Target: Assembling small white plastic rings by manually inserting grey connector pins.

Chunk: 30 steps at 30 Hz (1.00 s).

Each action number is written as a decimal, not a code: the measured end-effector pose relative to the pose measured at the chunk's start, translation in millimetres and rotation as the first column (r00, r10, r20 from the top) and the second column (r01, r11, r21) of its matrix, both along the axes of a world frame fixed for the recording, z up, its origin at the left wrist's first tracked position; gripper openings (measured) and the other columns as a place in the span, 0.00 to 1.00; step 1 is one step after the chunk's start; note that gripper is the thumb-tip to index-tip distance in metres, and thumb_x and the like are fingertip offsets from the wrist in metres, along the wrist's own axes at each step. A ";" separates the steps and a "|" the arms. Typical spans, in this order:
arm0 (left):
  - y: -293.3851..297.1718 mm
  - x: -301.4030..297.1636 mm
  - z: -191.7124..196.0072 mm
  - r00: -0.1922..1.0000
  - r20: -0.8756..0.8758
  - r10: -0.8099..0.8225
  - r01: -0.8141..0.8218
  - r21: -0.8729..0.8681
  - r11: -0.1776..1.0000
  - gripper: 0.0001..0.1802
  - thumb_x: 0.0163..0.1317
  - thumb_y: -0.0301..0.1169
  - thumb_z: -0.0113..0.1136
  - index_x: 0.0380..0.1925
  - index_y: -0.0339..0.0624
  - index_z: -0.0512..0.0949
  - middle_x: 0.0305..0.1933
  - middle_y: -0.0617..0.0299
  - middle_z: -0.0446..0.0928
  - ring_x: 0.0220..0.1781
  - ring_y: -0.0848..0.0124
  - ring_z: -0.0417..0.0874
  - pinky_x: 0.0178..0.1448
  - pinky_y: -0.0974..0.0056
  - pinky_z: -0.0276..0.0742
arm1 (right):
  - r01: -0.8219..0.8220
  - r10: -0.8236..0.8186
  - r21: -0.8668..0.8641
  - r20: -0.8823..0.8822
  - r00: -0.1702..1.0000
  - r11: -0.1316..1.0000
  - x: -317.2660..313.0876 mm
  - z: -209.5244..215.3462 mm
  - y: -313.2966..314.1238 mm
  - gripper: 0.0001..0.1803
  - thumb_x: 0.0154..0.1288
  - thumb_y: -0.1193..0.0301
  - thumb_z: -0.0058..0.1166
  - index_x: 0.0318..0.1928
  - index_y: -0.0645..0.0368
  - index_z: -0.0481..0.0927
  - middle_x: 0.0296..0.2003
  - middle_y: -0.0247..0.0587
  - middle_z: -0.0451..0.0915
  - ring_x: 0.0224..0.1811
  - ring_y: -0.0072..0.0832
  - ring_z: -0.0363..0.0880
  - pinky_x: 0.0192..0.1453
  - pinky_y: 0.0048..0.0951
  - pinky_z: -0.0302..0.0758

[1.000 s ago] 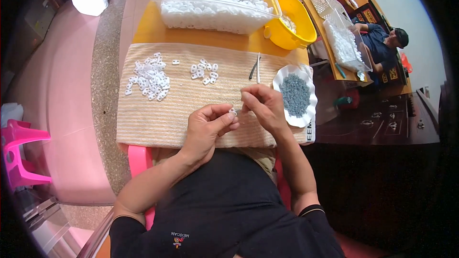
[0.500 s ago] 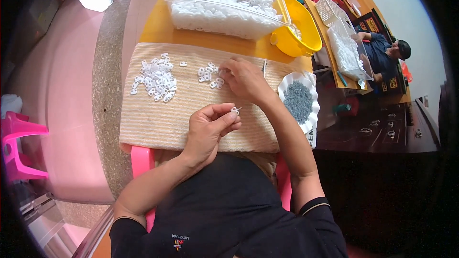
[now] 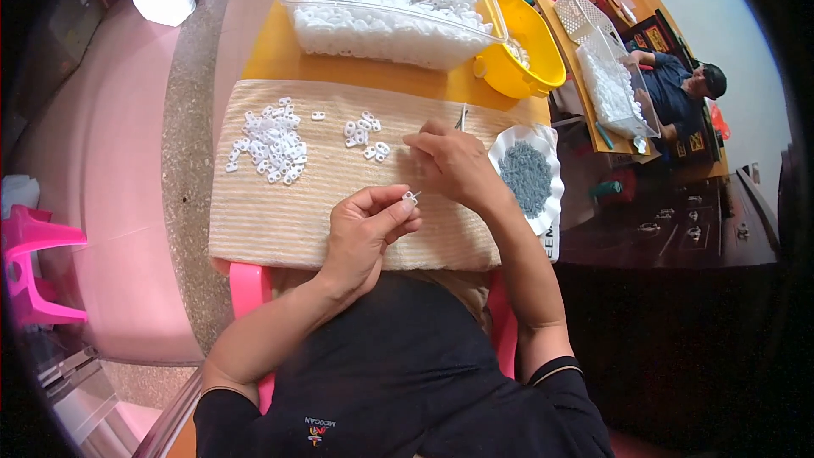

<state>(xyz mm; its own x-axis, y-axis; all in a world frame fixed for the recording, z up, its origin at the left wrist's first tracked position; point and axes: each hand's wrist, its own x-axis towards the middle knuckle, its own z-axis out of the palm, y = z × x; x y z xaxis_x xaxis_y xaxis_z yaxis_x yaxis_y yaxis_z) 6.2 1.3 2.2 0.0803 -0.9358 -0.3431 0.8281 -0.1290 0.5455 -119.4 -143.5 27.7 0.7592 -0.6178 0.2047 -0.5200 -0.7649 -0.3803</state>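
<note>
In my left hand (image 3: 366, 225) a small white plastic piece with holes (image 3: 411, 197) is pinched between thumb and forefinger, a thin pin-like bit sticking out of it. My right hand (image 3: 458, 165) hovers above the striped cloth (image 3: 280, 229), fingers curled together and pointing left; whatever they hold is hidden. Just left of it lies a small cluster of white two-hole pieces (image 3: 363, 130). Farther left is a bigger heap of the same pieces (image 3: 275, 144), with a single piece (image 3: 318, 116) beside it. A white wavy-edged dish (image 3: 553, 171) of small grey bits stands right of my right hand.
A clear bin (image 3: 381, 34) full of white pieces and a yellow basin (image 3: 543, 59) stand at the table's far side. Metal tweezers or scissors (image 3: 461, 116) lie beyond my right hand. At right, another person (image 3: 670, 85) sits by a second table; a pink stool (image 3: 42, 263) stands left.
My right hand has drawn back to the right and slightly nearer, away from the small cluster. My left hand keeps its pinch on the white piece. The whole view has shifted slightly.
</note>
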 end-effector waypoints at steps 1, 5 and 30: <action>-0.2 -0.1 0.5 1.000 -0.002 0.001 -0.001 0.001 1.000 0.08 0.61 0.20 0.60 0.40 0.35 0.78 0.36 0.59 0.81 0.37 0.72 0.83 0.45 0.66 0.84 | -0.009 0.007 -0.018 -0.119 0.993 1.000 -2.1 3.6 1.5 0.08 0.60 0.73 0.54 0.39 0.60 0.81 0.35 0.47 0.79 0.37 0.45 0.79 0.42 0.40 0.75; -0.9 -0.9 -1.9 1.000 -0.003 -0.002 0.002 0.006 1.000 0.08 0.60 0.20 0.60 0.40 0.36 0.78 0.36 0.59 0.81 0.37 0.72 0.83 0.45 0.66 0.84 | -0.011 0.000 -0.042 -0.242 0.970 0.999 -3.4 -7.0 -1.3 0.08 0.60 0.71 0.53 0.39 0.56 0.80 0.32 0.44 0.78 0.36 0.45 0.79 0.41 0.41 0.75; -3.2 -1.0 -7.3 1.000 0.018 -0.006 0.005 0.023 1.000 0.10 0.61 0.21 0.60 0.43 0.32 0.77 0.36 0.58 0.80 0.37 0.73 0.82 0.44 0.69 0.83 | -0.027 -0.271 0.728 0.289 0.918 0.685 -44.2 -24.4 24.4 0.15 0.60 0.77 0.62 0.48 0.66 0.78 0.35 0.28 0.79 0.36 0.12 0.75 0.39 0.17 0.74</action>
<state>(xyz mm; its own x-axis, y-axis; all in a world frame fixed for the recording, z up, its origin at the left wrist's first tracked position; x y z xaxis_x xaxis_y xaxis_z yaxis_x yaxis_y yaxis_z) 5.2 -1.9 -5.1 0.0813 -0.9284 -0.3626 0.8174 -0.1460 0.5572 -163.7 -119.0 3.4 0.6328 -0.7674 -0.1030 -0.3069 -0.1264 -0.9433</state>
